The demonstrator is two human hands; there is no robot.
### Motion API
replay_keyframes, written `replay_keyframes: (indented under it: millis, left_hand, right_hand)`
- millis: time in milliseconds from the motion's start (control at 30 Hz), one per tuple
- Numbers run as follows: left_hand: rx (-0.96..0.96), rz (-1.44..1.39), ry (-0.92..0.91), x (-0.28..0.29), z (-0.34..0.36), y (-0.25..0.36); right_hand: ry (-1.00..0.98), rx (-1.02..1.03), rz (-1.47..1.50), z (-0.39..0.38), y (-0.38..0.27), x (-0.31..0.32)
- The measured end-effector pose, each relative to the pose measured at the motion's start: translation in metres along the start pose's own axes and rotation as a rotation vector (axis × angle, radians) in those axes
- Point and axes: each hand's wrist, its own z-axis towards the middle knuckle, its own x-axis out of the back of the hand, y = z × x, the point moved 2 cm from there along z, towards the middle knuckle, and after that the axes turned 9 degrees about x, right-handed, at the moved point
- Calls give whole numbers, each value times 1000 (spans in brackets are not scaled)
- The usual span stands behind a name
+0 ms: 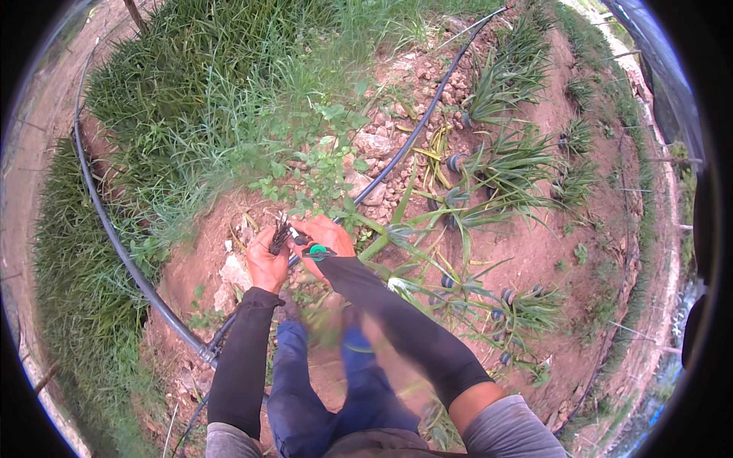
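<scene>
My left hand point(267, 263) is closed around a dark, stringy clump of roots point(280, 235), which sticks up between the two hands. My right hand point(327, 238) is bent inward against the clump, its fingers curled around a small dark and pale piece point(298, 240) that I cannot make out. A green round part with black around it point(317, 253) shows at the right wrist. Below the hands, blurred green leaves point(327, 317) hang in front of my legs; whether they belong to the clump cannot be told.
A thick black hose point(130, 267) curves along the left, and a thinner pipe point(416, 130) crosses the stony soil. Spiky plants point(508, 172), some with dark and blue bands at the base, stand on the right. Dense grass point(191, 91) fills the upper left. Pale rocks point(370, 145) lie ahead.
</scene>
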Motion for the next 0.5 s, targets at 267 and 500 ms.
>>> replay_keyframes:
  millis: [267,500]
  left_hand:
    - [97,-22,-52,-3,3,-9]
    - [417,-234,86,26,-35,-26]
  right_hand:
    - [18,-14,189,-2,18,-10]
    - [4,-340,342,-30,40,-33]
